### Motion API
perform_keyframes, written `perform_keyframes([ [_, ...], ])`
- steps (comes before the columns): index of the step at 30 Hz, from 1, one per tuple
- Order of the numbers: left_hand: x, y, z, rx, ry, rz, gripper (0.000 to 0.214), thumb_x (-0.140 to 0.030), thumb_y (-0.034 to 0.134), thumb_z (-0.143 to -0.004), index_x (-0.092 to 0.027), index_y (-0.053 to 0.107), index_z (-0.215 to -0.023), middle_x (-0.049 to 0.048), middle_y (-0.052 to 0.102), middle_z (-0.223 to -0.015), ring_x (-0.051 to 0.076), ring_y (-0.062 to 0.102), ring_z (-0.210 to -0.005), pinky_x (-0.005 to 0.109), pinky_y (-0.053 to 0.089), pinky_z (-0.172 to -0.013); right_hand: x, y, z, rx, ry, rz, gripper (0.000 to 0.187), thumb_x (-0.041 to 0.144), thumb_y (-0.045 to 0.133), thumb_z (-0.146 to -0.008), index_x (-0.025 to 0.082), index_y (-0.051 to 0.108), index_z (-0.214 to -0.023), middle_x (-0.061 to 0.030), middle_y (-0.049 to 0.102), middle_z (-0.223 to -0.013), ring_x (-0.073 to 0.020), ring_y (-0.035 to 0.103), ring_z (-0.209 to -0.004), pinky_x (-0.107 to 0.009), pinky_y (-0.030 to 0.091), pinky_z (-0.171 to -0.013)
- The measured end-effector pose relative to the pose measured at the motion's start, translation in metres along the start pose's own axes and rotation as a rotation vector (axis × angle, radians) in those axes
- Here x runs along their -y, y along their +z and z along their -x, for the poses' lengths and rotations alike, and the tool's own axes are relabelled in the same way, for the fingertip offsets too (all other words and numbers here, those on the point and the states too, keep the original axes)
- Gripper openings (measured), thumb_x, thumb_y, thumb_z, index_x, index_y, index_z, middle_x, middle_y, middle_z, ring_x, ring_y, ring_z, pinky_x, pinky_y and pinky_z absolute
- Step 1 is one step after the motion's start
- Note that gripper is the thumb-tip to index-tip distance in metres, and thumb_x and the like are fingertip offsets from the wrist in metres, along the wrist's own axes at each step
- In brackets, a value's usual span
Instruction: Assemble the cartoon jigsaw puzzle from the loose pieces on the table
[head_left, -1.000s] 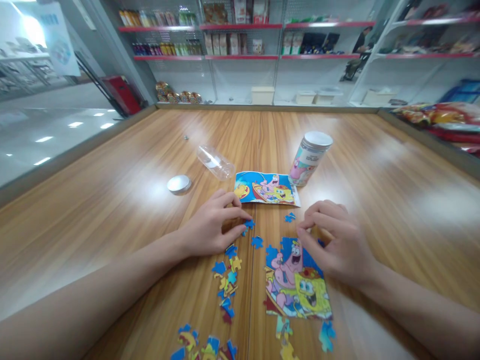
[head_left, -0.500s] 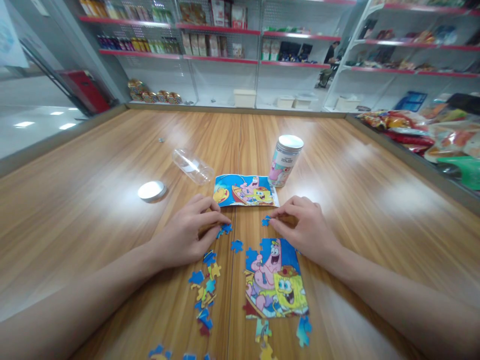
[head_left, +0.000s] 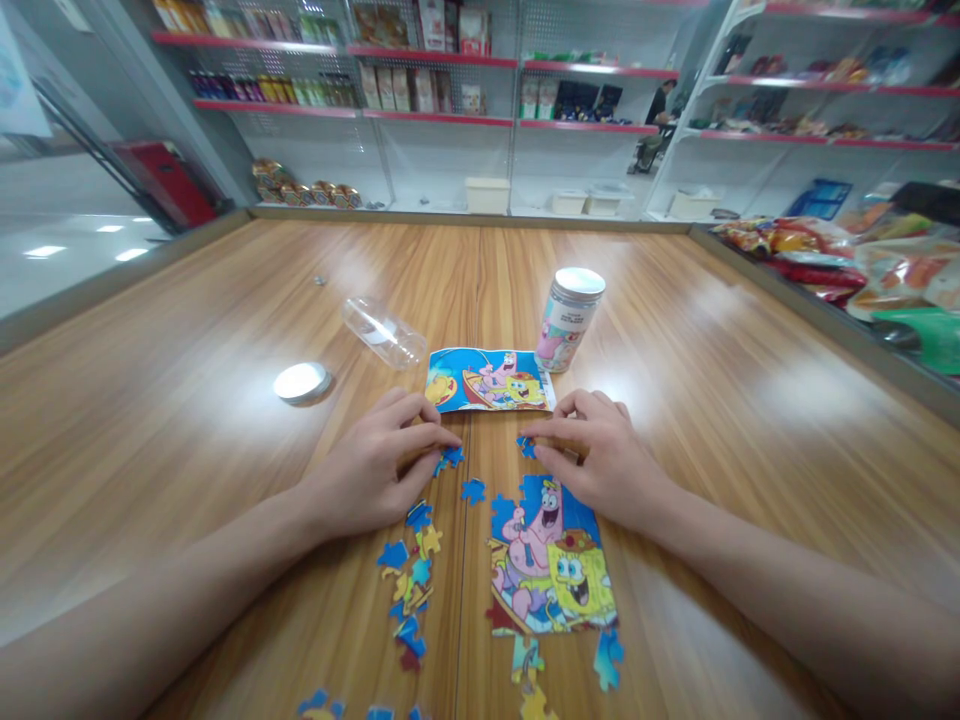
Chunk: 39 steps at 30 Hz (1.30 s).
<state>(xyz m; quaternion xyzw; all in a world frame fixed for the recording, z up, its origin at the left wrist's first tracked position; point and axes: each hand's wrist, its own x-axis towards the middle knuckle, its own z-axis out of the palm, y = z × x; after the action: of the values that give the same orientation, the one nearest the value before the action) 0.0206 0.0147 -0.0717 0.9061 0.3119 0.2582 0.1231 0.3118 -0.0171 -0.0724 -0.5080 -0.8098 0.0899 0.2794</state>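
My left hand point(head_left: 386, 450) rests on the table, thumb and forefinger closed at small blue jigsaw pieces point(head_left: 451, 457). My right hand point(head_left: 604, 450) pinches another blue jigsaw piece point(head_left: 527, 449) between thumb and forefinger, just above the partly joined puzzle point(head_left: 555, 560). That puzzle shows a pink figure and a yellow figure. A loose blue piece point(head_left: 473, 491) lies between the hands, left of the puzzle's top corner. Several loose blue and yellow pieces point(head_left: 409, 580) run down the table below my left hand. Beyond the hands lies a printed picture sheet point(head_left: 487, 380) with the same figures.
A lidded jar point(head_left: 571, 320) stands behind the sheet's right end. A clear plastic jar point(head_left: 384, 332) lies on its side, with a silver lid point(head_left: 301, 382) nearby. More pieces point(head_left: 532, 680) lie below the puzzle. Snack bags point(head_left: 817, 265) are at the right; stocked shelves point(head_left: 435, 118) stand behind.
My right hand has shifted slightly left with its blue piece, the forefinger now reaching over it. The left hand stays in place.
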Motion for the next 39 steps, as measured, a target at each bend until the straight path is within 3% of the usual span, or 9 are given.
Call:
perform_keyframes([
  [13, -0.001, -0.001, -0.001, 0.001, -0.004, 0.011, 0.025, -0.012, 0.056, -0.089, -0.022, 0.070, -0.107, 0.0061, 0.060, -0.100, 0.020, 0.057, -0.093, 0.035, 0.049, -0.080, 0.000, -0.001, 0.000, -0.006, -0.020, -0.014, 0.024, 0.020, 0.065, -0.086, 0.033, 0.077, -0.102, -0.0045, 0.060, -0.094, -0.0217, 0.057, -0.091, -0.040, 0.038, -0.083],
  [18, -0.001, -0.001, 0.000, 0.000, 0.001, 0.003, 0.025, -0.012, 0.057, -0.088, -0.022, 0.071, -0.106, 0.0060, 0.060, -0.099, 0.019, 0.057, -0.093, 0.035, 0.049, -0.080, 0.002, -0.003, 0.000, -0.025, 0.000, -0.018, 0.018, 0.021, 0.067, -0.085, 0.028, 0.075, -0.099, -0.0040, 0.060, -0.093, -0.0217, 0.057, -0.093, -0.039, 0.037, -0.084],
  [24, -0.001, -0.001, -0.001, -0.003, 0.005, -0.023, 0.022, -0.015, 0.058, -0.089, -0.022, 0.072, -0.104, 0.0061, 0.061, -0.099, 0.019, 0.057, -0.092, 0.035, 0.049, -0.081, 0.004, -0.001, -0.001, -0.050, -0.004, 0.018, 0.003, 0.025, 0.071, -0.082, 0.023, 0.071, -0.080, -0.0039, 0.061, -0.090, -0.0223, 0.057, -0.091, -0.038, 0.034, -0.082],
  [29, 0.001, -0.001, -0.001, -0.013, 0.001, -0.048, 0.020, -0.020, 0.060, -0.088, -0.022, 0.073, -0.103, 0.0059, 0.062, -0.099, 0.019, 0.058, -0.092, 0.036, 0.049, -0.083, 0.005, -0.001, -0.002, -0.060, -0.014, 0.070, 0.017, 0.029, 0.072, -0.081, 0.021, 0.064, -0.068, -0.0037, 0.060, -0.089, -0.0220, 0.056, -0.089, -0.037, 0.032, -0.082],
  [39, 0.008, -0.001, 0.000, -0.027, 0.002, -0.077, 0.022, -0.023, 0.063, -0.084, -0.023, 0.074, -0.103, 0.0047, 0.062, -0.099, 0.020, 0.059, -0.091, 0.036, 0.050, -0.084, 0.012, -0.006, -0.001, -0.073, -0.058, 0.083, 0.008, 0.029, 0.066, -0.085, 0.022, 0.069, -0.081, -0.0035, 0.061, -0.094, -0.0214, 0.056, -0.094, -0.037, 0.029, -0.084],
])
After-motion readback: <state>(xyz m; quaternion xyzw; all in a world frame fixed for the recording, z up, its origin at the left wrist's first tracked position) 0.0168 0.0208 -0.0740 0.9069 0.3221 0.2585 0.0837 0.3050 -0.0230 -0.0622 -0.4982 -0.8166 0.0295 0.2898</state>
